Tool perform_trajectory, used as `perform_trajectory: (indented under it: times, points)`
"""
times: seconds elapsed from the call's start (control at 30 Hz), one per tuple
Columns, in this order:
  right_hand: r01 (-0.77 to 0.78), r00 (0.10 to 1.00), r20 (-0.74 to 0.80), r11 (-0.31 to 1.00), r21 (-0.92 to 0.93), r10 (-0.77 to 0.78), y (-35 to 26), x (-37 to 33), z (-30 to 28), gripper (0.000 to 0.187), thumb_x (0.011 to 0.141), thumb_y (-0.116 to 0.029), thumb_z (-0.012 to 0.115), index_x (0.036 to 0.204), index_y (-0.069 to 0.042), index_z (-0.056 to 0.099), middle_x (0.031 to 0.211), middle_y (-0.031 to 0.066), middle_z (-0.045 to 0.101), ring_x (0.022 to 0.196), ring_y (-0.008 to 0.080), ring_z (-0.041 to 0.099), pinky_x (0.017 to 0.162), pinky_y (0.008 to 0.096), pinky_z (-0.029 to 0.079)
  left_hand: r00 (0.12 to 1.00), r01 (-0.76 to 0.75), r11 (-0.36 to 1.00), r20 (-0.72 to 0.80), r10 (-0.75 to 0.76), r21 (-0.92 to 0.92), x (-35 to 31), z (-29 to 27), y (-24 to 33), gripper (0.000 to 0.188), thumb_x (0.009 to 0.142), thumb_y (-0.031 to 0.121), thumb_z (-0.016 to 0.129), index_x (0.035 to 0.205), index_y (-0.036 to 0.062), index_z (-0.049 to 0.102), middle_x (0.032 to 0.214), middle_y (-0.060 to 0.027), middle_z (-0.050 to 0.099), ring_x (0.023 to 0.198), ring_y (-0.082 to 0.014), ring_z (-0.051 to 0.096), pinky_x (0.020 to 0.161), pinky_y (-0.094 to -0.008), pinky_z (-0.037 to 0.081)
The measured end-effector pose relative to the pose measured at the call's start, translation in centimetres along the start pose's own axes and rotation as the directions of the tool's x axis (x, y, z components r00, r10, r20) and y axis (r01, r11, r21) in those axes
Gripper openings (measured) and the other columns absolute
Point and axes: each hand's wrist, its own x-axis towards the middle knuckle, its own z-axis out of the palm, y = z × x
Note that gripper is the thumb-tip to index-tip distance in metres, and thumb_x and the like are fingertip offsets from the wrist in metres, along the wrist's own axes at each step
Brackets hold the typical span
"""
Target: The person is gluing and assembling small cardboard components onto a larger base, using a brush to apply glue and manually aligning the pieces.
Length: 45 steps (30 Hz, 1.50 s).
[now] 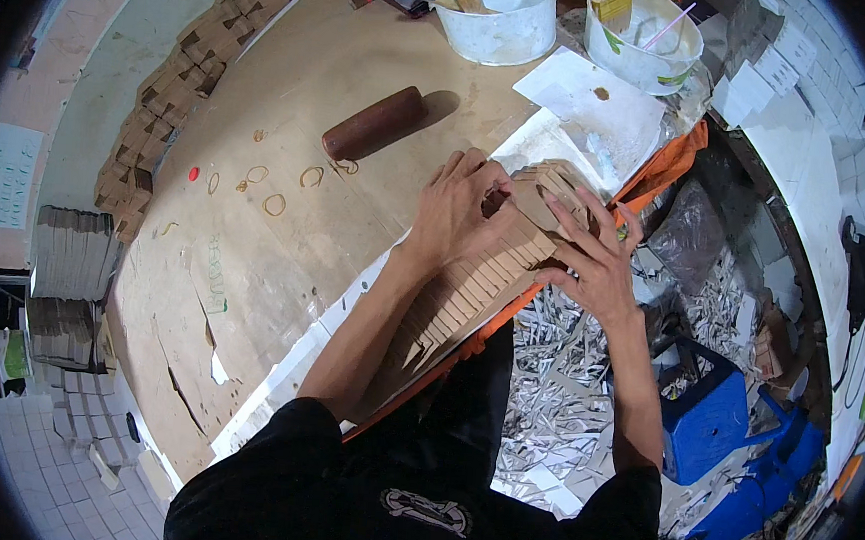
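A long row of thin brown cardboard pieces [471, 291] lies overlapped like a fan along the table's near edge. At its far end, a block of similar pieces [536, 195] sits between my hands. My left hand [460, 207] is over the row with its fingers curled in against the far end; what its fingertips pinch is hidden. My right hand [599, 262] reaches over the row's right side, fingers spread and bent, with fingertips at the far block and the thumb near the row's edge.
A brown cylinder [374, 125] lies on the cardboard-covered table [281, 290], near several rubber bands and a red cap [194, 173]. White tubs [500, 24] stand at the back. Orange cloth [665, 166] hangs along the edge. Paper scraps [565, 380] and a blue stool [703, 414] are below right.
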Motion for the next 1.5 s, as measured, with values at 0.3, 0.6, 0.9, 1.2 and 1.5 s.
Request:
perform_trajectory:
  times: [0.3,0.6,0.9,1.2,1.5]
  points:
    - [-0.003,0.985,-0.168,0.961,-0.277,-0.045,-1.7,-1.2,-2.3,0.037,0.093,-0.052,0.068,0.102,-0.018,0.078,0.14,-0.0038,0.065,0.128,0.0196,0.059,0.116,0.0531,0.021,0.998,-0.065,0.969,-0.009,0.069,0.238,-0.1,0.6,1.0,0.03,0.083,0.014,0.068,0.109,0.0044,0.056,0.104,-0.0132,0.056,0.1,-0.0335,0.056,0.086,-0.0435,0.046]
    - [-0.196,0.981,0.002,0.98,-0.043,0.196,-7.6,-1.3,0.4,0.053,0.099,-0.052,0.058,0.133,-0.013,0.067,0.13,0.0039,0.071,0.128,0.0186,0.062,0.124,0.0627,0.007,0.991,-0.118,0.975,-0.033,0.126,0.188,-0.2,0.7,1.2,0.024,0.083,0.004,0.061,0.108,0.0078,0.059,0.103,-0.0124,0.058,0.101,-0.0339,0.056,0.091,-0.0458,0.043]
    - [-0.465,0.777,-0.196,0.755,0.462,0.598,-4.5,-0.2,-0.9,0.019,0.095,-0.023,0.071,0.112,-0.019,0.08,0.101,0.0048,0.078,0.095,0.0149,0.07,0.121,0.0515,0.018,0.969,-0.248,0.893,0.077,0.236,0.375,0.7,0.3,0.9,0.025,0.084,0.003,0.056,0.107,0.0095,0.062,0.109,-0.0071,0.063,0.104,-0.0282,0.057,0.094,-0.0431,0.045]
    - [-0.329,0.921,-0.25,0.941,-0.082,0.3,-2.5,2.0,-1.3,0.018,0.087,-0.031,0.079,0.101,-0.02,0.082,0.115,-0.0026,0.067,0.115,0.0194,0.055,0.111,0.0487,0.022,0.989,-0.149,0.982,0.003,0.15,0.114,0.3,0.1,0.8,0.014,0.082,0.005,0.059,0.096,0.0064,0.061,0.1,-0.0095,0.062,0.1,-0.0312,0.058,0.09,-0.0451,0.047]
    - [-0.375,0.9,-0.114,0.88,0.293,0.421,-1.4,2.7,-1.4,0.028,0.1,-0.034,0.064,0.099,-0.013,0.083,0.11,0.0001,0.079,0.133,0.0221,0.05,0.115,0.0494,0.015,0.975,-0.213,0.967,-0.026,0.219,0.14,0.3,-0.1,1.4,0.018,0.079,0.005,0.06,0.096,0.0051,0.06,0.089,-0.0116,0.058,0.091,-0.0343,0.058,0.084,-0.0446,0.05]
